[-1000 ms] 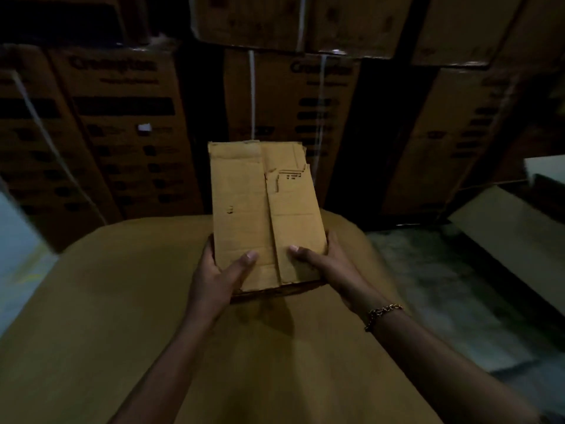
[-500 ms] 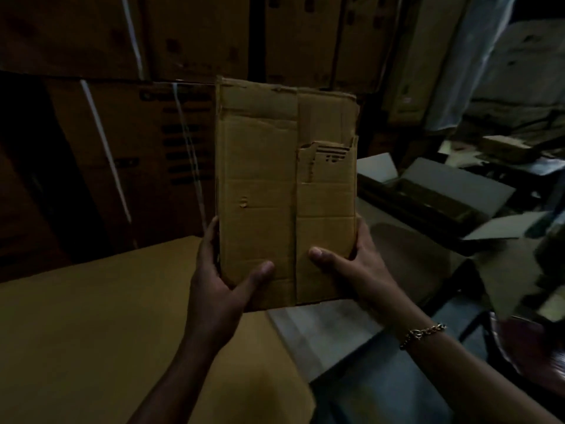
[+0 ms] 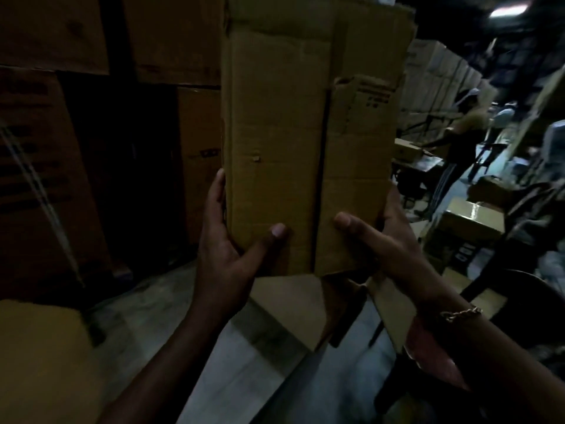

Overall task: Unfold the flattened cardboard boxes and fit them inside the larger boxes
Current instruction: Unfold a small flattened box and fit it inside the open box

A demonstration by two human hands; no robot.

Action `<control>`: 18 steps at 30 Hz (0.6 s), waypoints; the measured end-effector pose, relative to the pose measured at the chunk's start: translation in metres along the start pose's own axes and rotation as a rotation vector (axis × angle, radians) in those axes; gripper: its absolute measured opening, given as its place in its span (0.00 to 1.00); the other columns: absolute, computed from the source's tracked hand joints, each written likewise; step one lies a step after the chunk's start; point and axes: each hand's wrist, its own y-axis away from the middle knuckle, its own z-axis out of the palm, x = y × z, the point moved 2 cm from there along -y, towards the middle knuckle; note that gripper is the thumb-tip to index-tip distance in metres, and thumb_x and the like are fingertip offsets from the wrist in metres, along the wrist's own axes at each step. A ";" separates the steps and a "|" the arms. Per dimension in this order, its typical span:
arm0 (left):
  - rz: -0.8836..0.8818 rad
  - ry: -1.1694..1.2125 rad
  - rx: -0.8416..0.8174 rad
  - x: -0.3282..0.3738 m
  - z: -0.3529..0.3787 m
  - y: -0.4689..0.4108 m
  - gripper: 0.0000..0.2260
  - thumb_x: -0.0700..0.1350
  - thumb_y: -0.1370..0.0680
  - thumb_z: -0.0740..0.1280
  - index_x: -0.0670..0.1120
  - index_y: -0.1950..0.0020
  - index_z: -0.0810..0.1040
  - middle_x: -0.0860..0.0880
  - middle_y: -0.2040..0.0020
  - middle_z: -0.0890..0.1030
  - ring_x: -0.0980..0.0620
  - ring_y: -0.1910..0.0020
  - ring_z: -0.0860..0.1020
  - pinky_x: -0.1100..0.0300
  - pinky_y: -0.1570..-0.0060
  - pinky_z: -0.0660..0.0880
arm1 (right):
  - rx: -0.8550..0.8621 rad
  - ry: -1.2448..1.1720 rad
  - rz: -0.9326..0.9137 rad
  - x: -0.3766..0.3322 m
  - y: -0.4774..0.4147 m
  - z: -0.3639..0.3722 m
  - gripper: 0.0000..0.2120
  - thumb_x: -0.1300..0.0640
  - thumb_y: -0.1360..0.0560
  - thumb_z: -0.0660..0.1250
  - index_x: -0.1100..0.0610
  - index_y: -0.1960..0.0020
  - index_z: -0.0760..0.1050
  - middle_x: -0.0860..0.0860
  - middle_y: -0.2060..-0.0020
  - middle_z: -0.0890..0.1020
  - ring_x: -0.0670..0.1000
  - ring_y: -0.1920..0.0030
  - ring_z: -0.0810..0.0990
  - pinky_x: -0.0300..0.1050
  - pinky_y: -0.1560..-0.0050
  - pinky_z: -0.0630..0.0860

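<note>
A flattened brown cardboard box stands upright in front of me, held in the air at its lower end. My left hand grips its lower left edge, thumb on the front face and fingers behind. My right hand grips the lower right edge the same way, a chain bracelet on the wrist. A vertical seam runs down the front of the box and a torn flap with dark print sits at its upper right. An open cardboard box lies on the floor just below my hands.
Tall stacks of large cartons form a wall at left and behind. A yellow-brown cardboard surface is at lower left. At right, a person stands among open boxes and clutter. Grey floor runs between.
Both hands have lifted the flattened box higher and closer to my view. My view has swung right, off the cardboard surface and toward the floor and the aisle with the person.
</note>
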 end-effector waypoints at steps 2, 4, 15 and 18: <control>0.040 0.001 -0.028 -0.002 0.037 -0.024 0.46 0.65 0.32 0.74 0.58 0.20 0.54 0.53 0.25 0.68 0.52 0.29 0.72 0.41 0.36 0.75 | 0.046 0.019 -0.037 0.008 -0.027 -0.035 0.42 0.45 0.32 0.75 0.46 0.25 0.57 0.45 0.37 0.75 0.38 0.45 0.80 0.36 0.55 0.80; 0.075 0.009 -0.059 -0.007 0.074 -0.044 0.45 0.63 0.30 0.73 0.56 0.19 0.54 0.51 0.24 0.67 0.51 0.28 0.71 0.41 0.36 0.75 | 0.073 0.004 -0.082 0.017 -0.055 -0.068 0.38 0.46 0.30 0.73 0.48 0.26 0.58 0.46 0.38 0.75 0.39 0.45 0.81 0.36 0.54 0.81; -0.016 -0.074 -0.009 -0.039 0.226 -0.123 0.44 0.64 0.32 0.72 0.59 0.21 0.55 0.55 0.24 0.64 0.55 0.29 0.70 0.45 0.38 0.78 | 0.028 -0.006 -0.132 0.083 -0.204 -0.198 0.36 0.40 0.29 0.72 0.48 0.28 0.60 0.45 0.37 0.74 0.36 0.47 0.80 0.33 0.56 0.80; -0.099 -0.069 0.039 -0.055 0.244 -0.154 0.42 0.60 0.31 0.75 0.56 0.21 0.58 0.52 0.26 0.67 0.52 0.30 0.71 0.46 0.40 0.78 | -0.053 0.048 -0.084 0.100 -0.246 -0.205 0.35 0.37 0.28 0.71 0.45 0.27 0.60 0.44 0.39 0.72 0.40 0.46 0.77 0.30 0.63 0.78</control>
